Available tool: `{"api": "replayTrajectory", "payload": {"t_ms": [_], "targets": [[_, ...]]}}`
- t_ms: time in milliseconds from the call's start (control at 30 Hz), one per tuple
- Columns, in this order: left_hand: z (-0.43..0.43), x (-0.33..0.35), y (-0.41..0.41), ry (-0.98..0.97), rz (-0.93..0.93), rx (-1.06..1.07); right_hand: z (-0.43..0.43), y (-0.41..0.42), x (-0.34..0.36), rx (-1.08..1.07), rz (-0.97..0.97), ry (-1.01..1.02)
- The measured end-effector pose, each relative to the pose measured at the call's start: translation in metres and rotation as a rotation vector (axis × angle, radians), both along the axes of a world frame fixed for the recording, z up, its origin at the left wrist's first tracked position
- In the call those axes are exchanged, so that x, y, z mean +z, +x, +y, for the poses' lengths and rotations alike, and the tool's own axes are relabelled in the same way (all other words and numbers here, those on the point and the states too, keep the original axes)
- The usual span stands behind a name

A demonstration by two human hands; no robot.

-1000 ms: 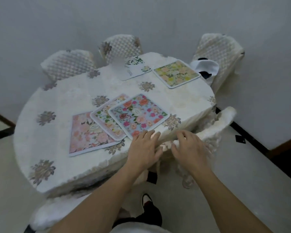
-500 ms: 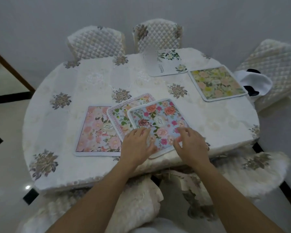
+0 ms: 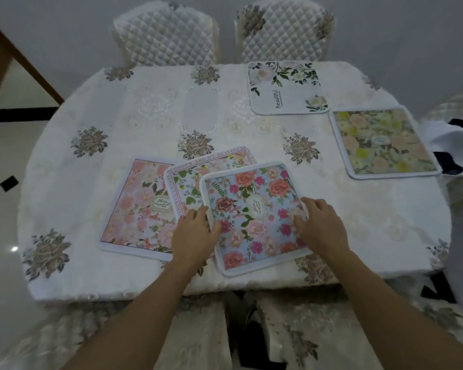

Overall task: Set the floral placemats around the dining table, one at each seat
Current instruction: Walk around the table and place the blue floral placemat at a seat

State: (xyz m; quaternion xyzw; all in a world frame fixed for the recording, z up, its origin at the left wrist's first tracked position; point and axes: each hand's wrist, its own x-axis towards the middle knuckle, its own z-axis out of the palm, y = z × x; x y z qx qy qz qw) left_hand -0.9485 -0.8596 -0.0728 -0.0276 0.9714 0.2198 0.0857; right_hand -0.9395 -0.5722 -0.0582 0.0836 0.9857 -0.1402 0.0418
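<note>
A: What has changed since half a second ago?

B: Both hands have gone from the near edge of the blue placemat (image 3: 254,217) to its two sides. The left hand (image 3: 194,236) now lies at its left border, fingers on the mat below and thumb on the blue one. The right hand (image 3: 320,227) lies at its right border.

A: How is the grip of each hand?

B: Both are flat and loose, fingers spread a little. I cannot tell whether any finger is under the border, so I cannot tell if the mat is really held. It looks pressed, not lifted.

A: Where is this mat?

B: At the near edge of the tabletop (image 3: 91,268), a bit right of the middle, turned slightly. It is on top of a small pile: it covers part of the mat with a lettered border (image 3: 190,180), and that one covers part of the pink placemat (image 3: 134,209) further left.

A: And the others?

B: The yellow-green placemat (image 3: 382,142) lies at the right edge, well apart from the pile. The white placemat (image 3: 284,88) with green leaves lies at the far edge, before the right one of two quilted chairs (image 3: 282,30). The other chair (image 3: 166,38) has bare cloth in front of it.
</note>
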Motion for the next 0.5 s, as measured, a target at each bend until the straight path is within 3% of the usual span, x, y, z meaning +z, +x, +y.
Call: {"api": "replayTrajectory", "payload": {"t_ms": [233,400,500], "targets": [[0.022,-0.03,-0.012,0.103,-0.08,0.222,0.034,-0.04,-0.047,-0.104,-0.14,-0.116],[0.033,-0.036,-0.017,0.197,-0.102,0.362,0.035,-0.052,-0.064,-0.108,-0.059,-0.159],[0.037,-0.04,-0.022,0.294,-0.12,0.473,0.032,-0.059,-0.066,-0.219,-0.087,-0.286]]}}
